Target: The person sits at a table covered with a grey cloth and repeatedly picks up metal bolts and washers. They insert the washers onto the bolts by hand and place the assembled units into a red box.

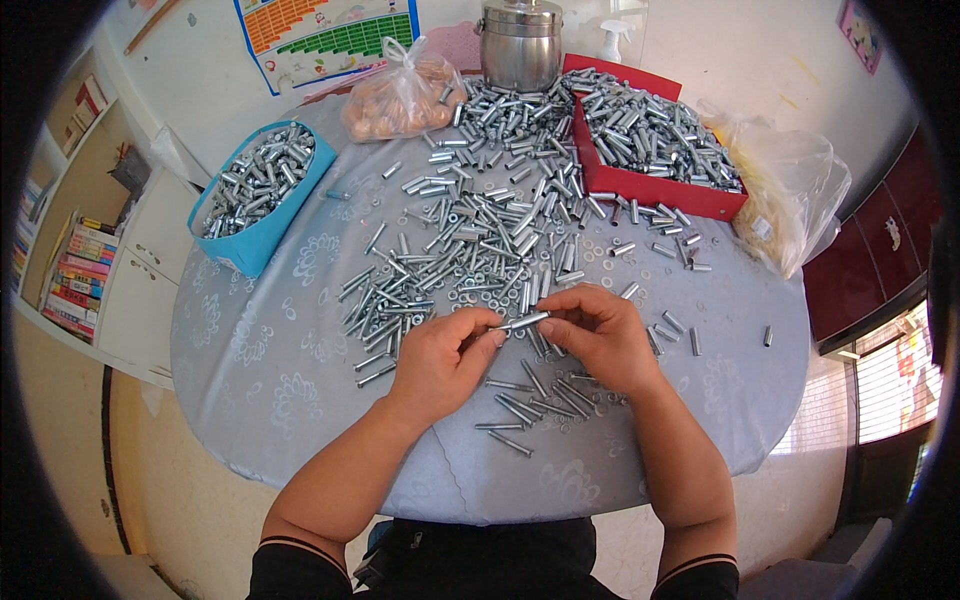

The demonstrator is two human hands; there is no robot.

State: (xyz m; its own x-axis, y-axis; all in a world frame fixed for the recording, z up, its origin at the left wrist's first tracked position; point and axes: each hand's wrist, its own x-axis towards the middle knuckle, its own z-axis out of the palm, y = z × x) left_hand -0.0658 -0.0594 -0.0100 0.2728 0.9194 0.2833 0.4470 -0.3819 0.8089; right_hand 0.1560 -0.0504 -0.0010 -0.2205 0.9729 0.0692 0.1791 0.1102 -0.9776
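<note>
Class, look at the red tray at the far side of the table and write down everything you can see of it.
The red tray is a shallow, straight-walled box, plastic or card by its look, open on top. It sits flat on the far right of the round table, angled to the viewer. Short silvery metal sleeves fill it in a loose heap. More sleeves lie against its near wall; a clear bag is at its right end.

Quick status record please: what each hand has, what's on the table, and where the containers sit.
left hand: grips one end of a metal bolt
right hand: grips the bolt's other end
table: round, pale blue patterned cloth
loose parts: bolts, sleeves and washers spread over the middle
blue tray: far left, holds metal sleeves
red tray: far right, full of sleeves
steel pot: far edge
plastic bags: one far left of the pot, one right
</note>
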